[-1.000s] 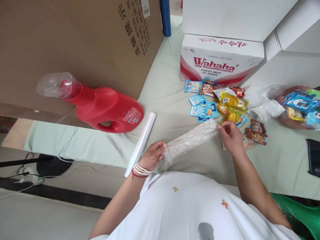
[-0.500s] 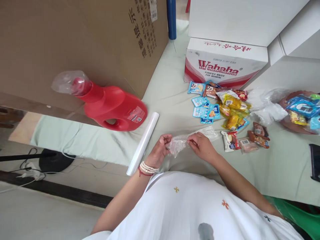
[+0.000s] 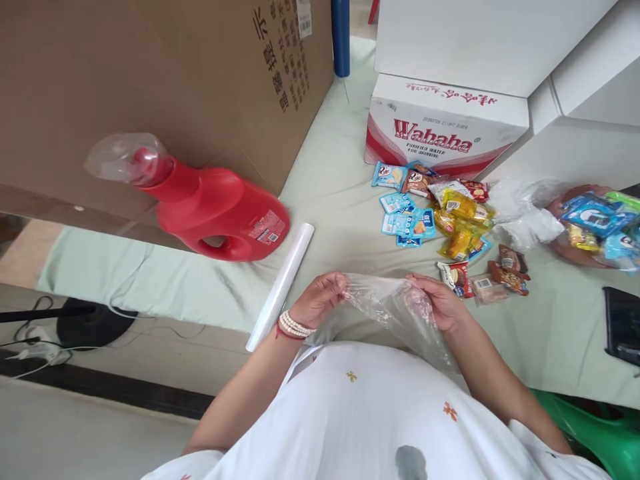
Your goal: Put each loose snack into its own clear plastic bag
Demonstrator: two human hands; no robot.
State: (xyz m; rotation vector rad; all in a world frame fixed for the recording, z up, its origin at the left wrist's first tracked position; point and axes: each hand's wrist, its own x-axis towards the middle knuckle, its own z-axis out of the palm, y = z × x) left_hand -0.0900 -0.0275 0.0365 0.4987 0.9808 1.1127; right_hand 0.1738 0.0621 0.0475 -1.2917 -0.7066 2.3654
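Note:
A clear plastic bag [image 3: 383, 300] is stretched between my two hands, just in front of my body. My left hand [image 3: 320, 300], with a white beaded bracelet at the wrist, pinches one side of its upper edge. Fingers of my right hand [image 3: 440, 300] are closed on the other side, where the plastic is bunched. The lower part of the bag hangs loosely towards my shirt. A white roll [image 3: 281, 287] lies on the cloth left of my left hand. Close beyond my right hand is a red and white snack packet [image 3: 456, 279].
A red detergent jug [image 3: 225, 213] leans by a large cardboard box [image 3: 165, 73] at left. Snack packets [image 3: 410, 220] lie before a Wahaha carton [image 3: 445, 127]. At right are a bowl of packets [image 3: 560, 240], a phone [image 3: 623, 323] and a green stool [image 3: 590, 427].
My right hand has moved right, away from my left, and the crumpled bag is now spread wide between them. My left hand keeps its hold. The view has shifted slightly.

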